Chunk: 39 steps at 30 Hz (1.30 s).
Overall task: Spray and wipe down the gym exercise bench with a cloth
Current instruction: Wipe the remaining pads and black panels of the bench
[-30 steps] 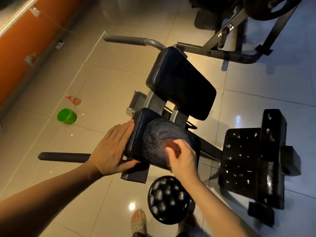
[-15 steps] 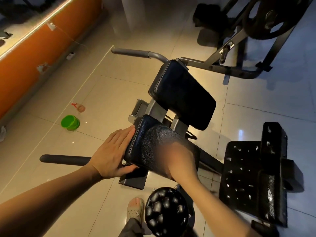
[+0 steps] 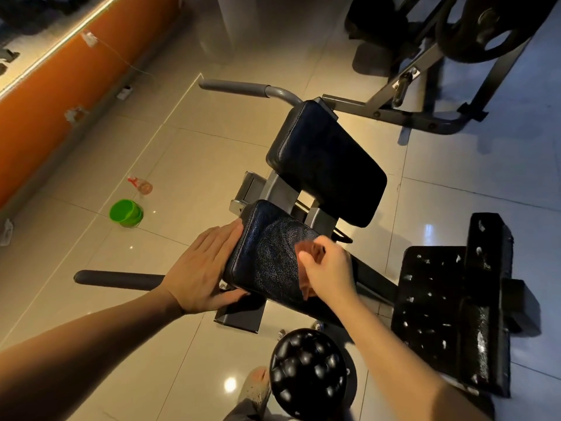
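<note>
The bench's near black pad [image 3: 264, 253] shows a dull, streaked patch on its top. My left hand [image 3: 200, 268] lies flat against the pad's left side, fingers straight, with the thumb along the near edge. My right hand [image 3: 331, 271] grips a small reddish cloth [image 3: 312, 252] and holds it against the right part of the pad. The larger black back pad [image 3: 324, 162] rises beyond, untouched. A small spray bottle [image 3: 142, 185] lies on the floor tiles to the left, far from both hands.
A green bucket [image 3: 126, 212] stands near the bottle. A round black stool [image 3: 306, 369] is below the pad, beside my foot [image 3: 255, 387]. A worn black padded bench [image 3: 440, 299] fills the right. Grey handle bars [image 3: 118, 279] stick out left. A weight machine [image 3: 479, 31] stands behind.
My right hand has rubbed the cloth back and forth over the right part of the near pad. My left hand has stayed on the pad's left side.
</note>
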Available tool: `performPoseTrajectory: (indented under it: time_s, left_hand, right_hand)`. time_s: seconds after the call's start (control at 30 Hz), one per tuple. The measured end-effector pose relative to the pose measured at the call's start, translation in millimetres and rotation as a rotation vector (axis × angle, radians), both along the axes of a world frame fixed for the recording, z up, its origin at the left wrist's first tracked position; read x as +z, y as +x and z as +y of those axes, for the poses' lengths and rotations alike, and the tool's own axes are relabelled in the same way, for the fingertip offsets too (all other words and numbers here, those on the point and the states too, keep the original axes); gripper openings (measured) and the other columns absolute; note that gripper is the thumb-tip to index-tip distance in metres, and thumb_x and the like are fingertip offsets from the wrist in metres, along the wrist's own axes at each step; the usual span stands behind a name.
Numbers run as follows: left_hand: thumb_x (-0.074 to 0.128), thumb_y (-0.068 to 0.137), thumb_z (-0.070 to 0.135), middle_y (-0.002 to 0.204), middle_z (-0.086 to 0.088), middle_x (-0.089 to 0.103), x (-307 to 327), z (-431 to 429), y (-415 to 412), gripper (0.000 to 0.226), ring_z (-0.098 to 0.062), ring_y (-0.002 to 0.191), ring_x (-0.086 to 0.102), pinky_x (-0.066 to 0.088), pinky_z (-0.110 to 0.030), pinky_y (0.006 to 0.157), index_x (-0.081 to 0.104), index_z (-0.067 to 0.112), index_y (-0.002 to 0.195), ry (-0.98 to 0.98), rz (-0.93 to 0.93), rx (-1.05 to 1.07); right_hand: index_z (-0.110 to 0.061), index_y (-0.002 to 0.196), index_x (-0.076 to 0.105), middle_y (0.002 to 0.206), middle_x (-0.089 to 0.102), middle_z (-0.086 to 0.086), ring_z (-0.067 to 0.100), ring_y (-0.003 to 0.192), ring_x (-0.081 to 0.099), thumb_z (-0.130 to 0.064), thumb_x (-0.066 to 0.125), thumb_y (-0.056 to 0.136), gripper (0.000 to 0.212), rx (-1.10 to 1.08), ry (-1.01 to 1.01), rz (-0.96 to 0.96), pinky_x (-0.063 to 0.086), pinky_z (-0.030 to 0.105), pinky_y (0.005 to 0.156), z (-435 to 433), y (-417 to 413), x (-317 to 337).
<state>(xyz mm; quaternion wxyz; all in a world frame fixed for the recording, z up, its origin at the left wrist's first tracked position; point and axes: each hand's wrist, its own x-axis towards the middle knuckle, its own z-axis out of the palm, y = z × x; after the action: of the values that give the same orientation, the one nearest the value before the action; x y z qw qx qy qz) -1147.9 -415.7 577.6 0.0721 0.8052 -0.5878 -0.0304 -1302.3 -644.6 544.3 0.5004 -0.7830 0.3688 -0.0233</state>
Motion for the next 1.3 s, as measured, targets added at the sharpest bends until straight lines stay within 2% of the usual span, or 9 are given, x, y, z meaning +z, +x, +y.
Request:
performPoseTrajectory:
  time_s: [0.2, 0.33, 0.53, 0.67, 0.8, 0.9, 1.0, 1.17, 1.3]
  left_hand:
    - [0.065, 0.083, 0.071, 0.167, -0.019, 0.022, 1, 0, 0, 0.116, -0.034, 0.151, 0.031, 0.033, -0.055, 0.119, 0.016, 0.000, 0.161, -0.001, 0.007, 0.005]
    - [0.066, 0.082, 0.070, 0.168, -0.018, 0.021, 0, -1, 0, 0.117, -0.033, 0.151, 0.031, 0.032, -0.055, 0.120, 0.016, 0.001, 0.161, 0.003, 0.006, 0.007]
    - [0.068, 0.081, 0.070, 0.168, -0.019, 0.021, -1, 0, 1, 0.119, -0.034, 0.151, 0.031, 0.031, -0.055, 0.120, 0.016, -0.001, 0.161, -0.001, 0.009, 0.006]
    - [0.066, 0.082, 0.072, 0.167, -0.020, 0.022, 0, -1, 1, 0.118, -0.034, 0.151, 0.031, 0.030, -0.054, 0.121, 0.016, -0.002, 0.160, 0.015, -0.005, 0.010]
    - [0.062, 0.083, 0.072, 0.166, -0.022, 0.023, 0, -1, 0, 0.116, -0.036, 0.151, 0.031, 0.031, -0.056, 0.120, 0.017, -0.002, 0.160, 0.008, -0.013, 0.001]
    - [0.061, 0.084, 0.073, 0.166, -0.022, 0.024, 1, -1, -1, 0.115, -0.037, 0.149, 0.034, 0.033, -0.057, 0.119, 0.017, -0.001, 0.160, 0.002, -0.005, 0.001]
    - [0.059, 0.084, 0.074, 0.166, -0.021, 0.025, 2, -2, 0, 0.114, -0.037, 0.148, 0.036, 0.034, -0.057, 0.118, 0.017, 0.000, 0.160, -0.005, -0.007, -0.001]
    - [0.058, 0.085, 0.074, 0.166, -0.021, 0.025, 2, -2, -1, 0.114, -0.038, 0.148, 0.036, 0.034, -0.058, 0.117, 0.016, 0.001, 0.161, 0.004, 0.003, 0.006]
    - [0.058, 0.085, 0.075, 0.165, -0.021, 0.026, 2, -2, 0, 0.114, -0.037, 0.147, 0.037, 0.034, -0.057, 0.118, 0.016, 0.001, 0.161, 0.000, 0.001, 0.004]
  right_hand:
    - [-0.019, 0.097, 0.067, 0.091, 0.068, 0.000, 0.021, 0.089, 0.065, -0.021, 0.072, 0.092, 0.006, -0.105, -0.059, 0.161, 0.044, 0.021, 0.066, -40, -29, -15]
    - [-0.019, 0.089, 0.061, 0.079, 0.060, -0.007, 0.003, 0.070, 0.057, -0.021, 0.067, 0.095, 0.009, -0.137, -0.037, 0.047, 0.034, 0.013, 0.049, -33, 16, -1]
    - [-0.022, 0.092, 0.068, 0.085, 0.068, -0.007, 0.006, 0.080, 0.062, -0.023, 0.072, 0.093, 0.005, -0.024, -0.018, 0.135, 0.046, 0.021, 0.065, -13, -41, -26]
    - [-0.021, 0.083, 0.066, 0.080, 0.069, 0.002, 0.025, 0.078, 0.071, -0.022, 0.074, 0.090, 0.010, -0.276, 0.031, 0.262, 0.061, 0.038, 0.069, -38, -38, -38]
    - [-0.020, 0.096, 0.059, 0.081, 0.060, -0.005, 0.006, 0.064, 0.061, -0.018, 0.064, 0.098, 0.006, -0.272, 0.045, 0.072, 0.045, 0.011, 0.043, -16, 12, -6]
    - [-0.018, 0.092, 0.063, 0.091, 0.067, -0.001, 0.019, 0.088, 0.067, -0.025, 0.065, 0.096, 0.008, -0.140, 0.059, -0.070, 0.060, 0.028, 0.069, 15, 0, 0]
    - [-0.021, 0.095, 0.065, 0.095, 0.067, -0.002, 0.024, 0.101, 0.061, -0.029, 0.067, 0.094, 0.009, -0.101, 0.020, 0.002, 0.054, 0.043, 0.087, 7, -26, -17]
    - [-0.022, 0.096, 0.065, 0.097, 0.065, -0.002, 0.020, 0.095, 0.060, -0.025, 0.071, 0.093, 0.007, -0.055, -0.029, 0.068, 0.047, 0.029, 0.081, -21, -23, -19]
    - [-0.013, 0.106, 0.068, 0.102, 0.067, 0.004, 0.022, 0.096, 0.060, -0.023, 0.070, 0.095, 0.015, -0.260, -0.005, 0.095, 0.047, 0.026, 0.076, -28, -16, -28]
